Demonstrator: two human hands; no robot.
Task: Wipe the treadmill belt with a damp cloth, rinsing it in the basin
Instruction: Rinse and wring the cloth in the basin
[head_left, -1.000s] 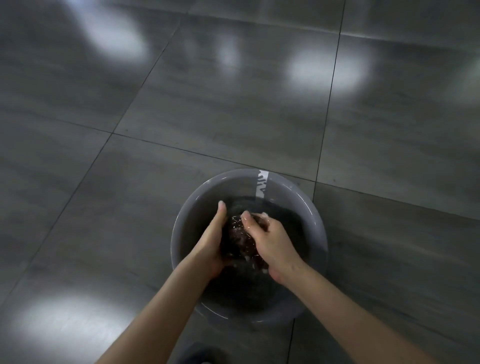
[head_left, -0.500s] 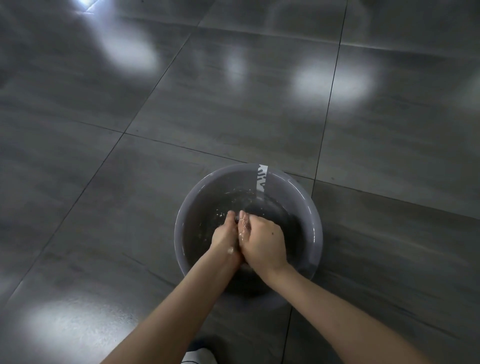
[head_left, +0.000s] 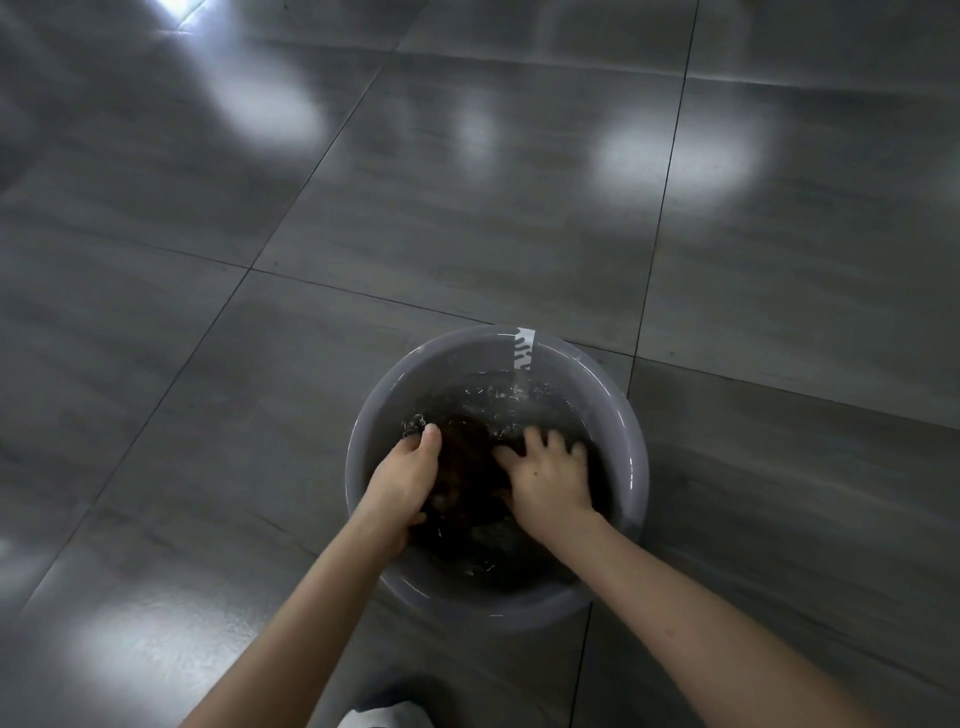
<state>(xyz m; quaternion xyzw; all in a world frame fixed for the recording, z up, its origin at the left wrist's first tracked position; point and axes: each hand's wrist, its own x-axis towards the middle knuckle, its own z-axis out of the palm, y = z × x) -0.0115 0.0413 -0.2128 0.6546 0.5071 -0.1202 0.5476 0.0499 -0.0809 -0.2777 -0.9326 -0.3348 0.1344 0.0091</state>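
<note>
Hands, clasped together half a second ago, now parted. Left hand: fingers curled round the cloth, dark brown, sodden, bunched underwater. Right hand: fingers splayed, pressing it. Basin: round, grey plastic. Floor: glossy grey tiles.

The basin wall rings my left hand and right hand; exit is upward over the rim. Inside the basin the cloth fills the gap between them. Around the basin, open floor.
</note>
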